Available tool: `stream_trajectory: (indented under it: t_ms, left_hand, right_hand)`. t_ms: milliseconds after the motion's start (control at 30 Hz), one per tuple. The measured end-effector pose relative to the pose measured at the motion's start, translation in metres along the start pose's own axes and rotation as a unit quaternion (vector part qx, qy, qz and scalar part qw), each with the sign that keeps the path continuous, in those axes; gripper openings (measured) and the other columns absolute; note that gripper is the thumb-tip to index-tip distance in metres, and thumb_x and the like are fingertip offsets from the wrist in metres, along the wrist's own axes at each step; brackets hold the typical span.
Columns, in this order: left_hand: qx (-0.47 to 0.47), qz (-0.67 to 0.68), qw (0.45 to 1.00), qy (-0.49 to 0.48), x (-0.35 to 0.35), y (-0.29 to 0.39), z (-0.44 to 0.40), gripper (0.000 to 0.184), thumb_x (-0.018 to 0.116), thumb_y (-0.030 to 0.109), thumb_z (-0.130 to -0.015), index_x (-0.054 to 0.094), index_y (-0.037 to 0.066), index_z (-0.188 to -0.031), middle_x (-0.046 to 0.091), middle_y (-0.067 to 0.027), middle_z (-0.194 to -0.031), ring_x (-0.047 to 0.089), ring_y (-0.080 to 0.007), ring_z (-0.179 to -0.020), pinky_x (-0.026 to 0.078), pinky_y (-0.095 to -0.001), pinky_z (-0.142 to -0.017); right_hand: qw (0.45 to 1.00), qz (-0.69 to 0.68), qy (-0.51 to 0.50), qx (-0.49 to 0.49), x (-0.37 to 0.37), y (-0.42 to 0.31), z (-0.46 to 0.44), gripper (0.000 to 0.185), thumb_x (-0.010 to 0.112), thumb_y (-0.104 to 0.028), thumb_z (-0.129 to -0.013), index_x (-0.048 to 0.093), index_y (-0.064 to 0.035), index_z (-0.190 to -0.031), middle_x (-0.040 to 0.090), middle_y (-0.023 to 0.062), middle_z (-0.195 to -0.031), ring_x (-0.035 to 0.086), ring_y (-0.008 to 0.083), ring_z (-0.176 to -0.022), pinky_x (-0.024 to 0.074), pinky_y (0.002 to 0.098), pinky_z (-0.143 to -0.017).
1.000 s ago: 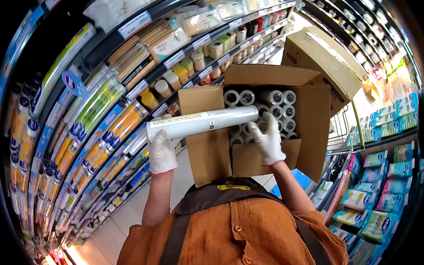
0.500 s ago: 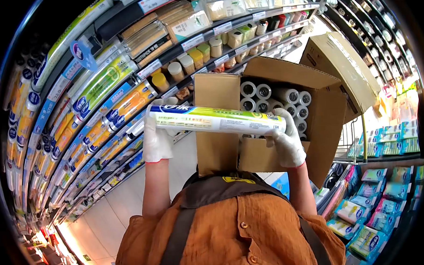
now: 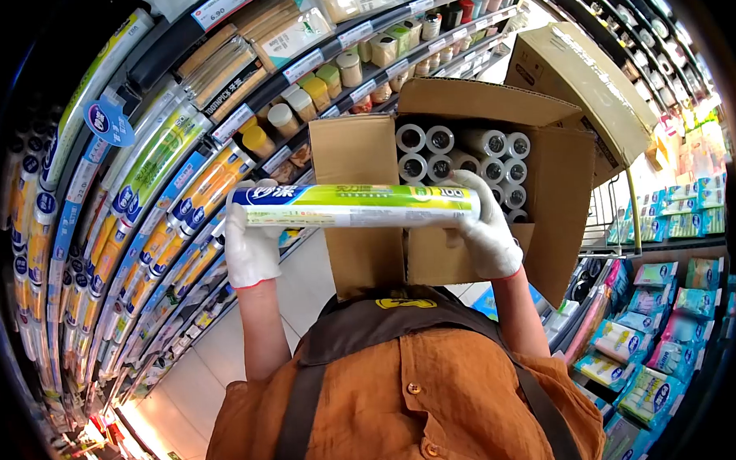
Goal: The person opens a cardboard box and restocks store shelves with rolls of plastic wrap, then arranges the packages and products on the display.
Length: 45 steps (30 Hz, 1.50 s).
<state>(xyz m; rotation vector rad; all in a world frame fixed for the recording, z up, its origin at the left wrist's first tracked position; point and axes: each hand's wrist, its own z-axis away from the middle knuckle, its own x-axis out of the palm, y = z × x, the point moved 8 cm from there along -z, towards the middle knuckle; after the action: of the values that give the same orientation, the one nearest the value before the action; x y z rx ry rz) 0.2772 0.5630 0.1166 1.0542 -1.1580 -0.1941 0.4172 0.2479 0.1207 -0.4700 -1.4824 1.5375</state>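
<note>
A long packaged roll (image 3: 359, 204), which looks like cling film, lies level across both hands in front of my chest. Its wrapper is green, white and blue, with a "100" near the right end. My left hand (image 3: 253, 246), in a white glove, is closed around the left end. White-gloved too, my right hand (image 3: 488, 234) grips the right end with the thumb below and the fingers over the top. Behind the roll stands an open cardboard box (image 3: 357, 153) holding several similar rolls (image 3: 440, 139) on end; the held roll hides part of its front.
Shelves to the left carry orange and green packaged rolls (image 3: 164, 152), toothpick packs (image 3: 231, 81) and small jars (image 3: 283, 115). A second cardboard box (image 3: 578, 85) leans behind the open one, near a cart's wire side (image 3: 606, 209). Teal and pink packets (image 3: 649, 394) fill a display at right.
The roll has turned a little in my hands, so its green printed face shows more. Hands and roll sit slightly farther left in view, as does the open box.
</note>
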Motion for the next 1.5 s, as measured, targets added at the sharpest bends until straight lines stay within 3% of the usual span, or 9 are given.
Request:
stream_trajectory:
  t_ms: [133,233,333,467,600,700,833,1167,1500]
  left_hand:
    - [0.035,0.009,0.998,-0.045,0.015,0.007,0.003,0.047,0.065,0.035,-0.092,0.054,0.009,-0.129,0.062,-0.014,-0.127,0.06,-0.0329,-0.12,0.048,-0.0509,-0.102]
    - [0.037,0.039,0.998,-0.041,0.01,0.007,0.001,0.052,0.069,0.035,-0.089,0.055,0.008,-0.132,0.061,-0.0137,-0.131,0.06,-0.0334,-0.121,0.046,-0.0517,-0.105]
    - [0.024,0.085,0.996,-0.027,0.006,0.003,-0.002,0.057,0.07,0.039,-0.089,0.055,0.007,-0.134,0.06,-0.0133,-0.135,0.059,-0.0324,-0.122,0.044,-0.0557,-0.108]
    - [0.013,0.119,0.993,-0.009,0.002,0.0,-0.006,0.061,0.072,0.048,-0.086,0.058,0.005,-0.127,0.066,-0.0116,-0.113,0.063,-0.0325,-0.112,0.045,-0.0563,-0.105]
    - [0.054,0.139,0.989,-0.002,0.002,0.007,-0.005,0.058,0.073,0.044,-0.085,0.058,0.005,-0.125,0.067,-0.0099,-0.108,0.064,-0.0337,-0.108,0.042,-0.0556,-0.108]
    - [0.088,0.137,0.985,-0.062,0.007,0.015,-0.005,0.056,0.072,0.039,-0.087,0.056,0.004,-0.128,0.063,-0.0086,-0.11,0.063,-0.0259,-0.106,0.042,-0.0547,-0.11]
    - [0.111,0.122,0.985,-0.058,0.005,0.022,-0.007,0.062,0.076,0.041,-0.083,0.055,0.006,-0.13,0.058,-0.006,-0.105,0.059,-0.0238,-0.104,0.04,-0.0524,-0.111]
    - [0.106,0.121,0.985,-0.069,0.003,0.022,-0.008,0.062,0.078,0.039,-0.082,0.053,0.007,-0.129,0.057,-0.0059,-0.105,0.059,-0.0241,-0.107,0.041,-0.0531,-0.111]
    - [0.09,0.141,0.982,-0.086,0.003,0.016,-0.006,0.055,0.072,0.038,-0.088,0.059,0.005,-0.13,0.066,-0.0081,-0.116,0.064,-0.0249,-0.11,0.042,-0.0547,-0.11]
  right_hand:
    - [0.998,-0.05,0.0,0.04,0.005,0.002,0.004,0.054,0.067,-0.028,-0.089,0.048,-0.0085,-0.135,0.066,0.0058,-0.105,0.051,0.0083,-0.062,0.0333,0.0195,-0.046]
    - [0.998,-0.007,0.016,0.059,-0.003,0.01,0.002,0.052,0.071,-0.025,-0.086,0.05,-0.0085,-0.13,0.064,0.0059,-0.109,0.058,0.0108,-0.074,0.0431,0.0215,-0.052]
    - [0.998,0.027,-0.027,-0.041,0.006,-0.001,0.004,0.051,0.074,-0.014,-0.082,0.052,-0.009,-0.128,0.06,0.0075,-0.121,0.062,0.0163,-0.096,0.055,0.0281,-0.07]
    - [0.998,-0.019,-0.033,-0.049,0.006,0.005,0.006,0.056,0.08,-0.003,-0.076,0.053,-0.0086,-0.125,0.051,0.0101,-0.135,0.056,0.0222,-0.121,0.0542,0.0368,-0.095]
    - [0.997,-0.03,-0.044,-0.05,0.012,0.006,0.007,0.063,0.083,-0.006,-0.075,0.051,-0.0084,-0.13,0.051,0.0103,-0.137,0.056,0.0227,-0.121,0.0543,0.0373,-0.095]
    - [0.998,-0.03,-0.051,-0.03,0.017,0.005,0.008,0.069,0.084,-0.007,-0.074,0.048,-0.0077,-0.133,0.052,0.0105,-0.137,0.056,0.0219,-0.122,0.0532,0.0366,-0.096]
    - [0.998,-0.006,-0.057,-0.035,0.018,0.007,0.006,0.072,0.086,-0.008,-0.073,0.048,-0.0053,-0.134,0.055,0.0098,-0.134,0.056,0.0201,-0.122,0.0508,0.0347,-0.099]
    - [0.998,-0.011,-0.062,-0.03,0.022,0.004,0.006,0.071,0.086,-0.008,-0.072,0.05,-0.0058,-0.133,0.055,0.0087,-0.132,0.055,0.0203,-0.123,0.049,0.0355,-0.101]
    - [0.998,-0.025,-0.05,-0.022,0.017,0.009,0.007,0.073,0.087,-0.009,-0.073,0.049,-0.0041,-0.135,0.055,0.0089,-0.132,0.055,0.0199,-0.123,0.0477,0.0354,-0.101]
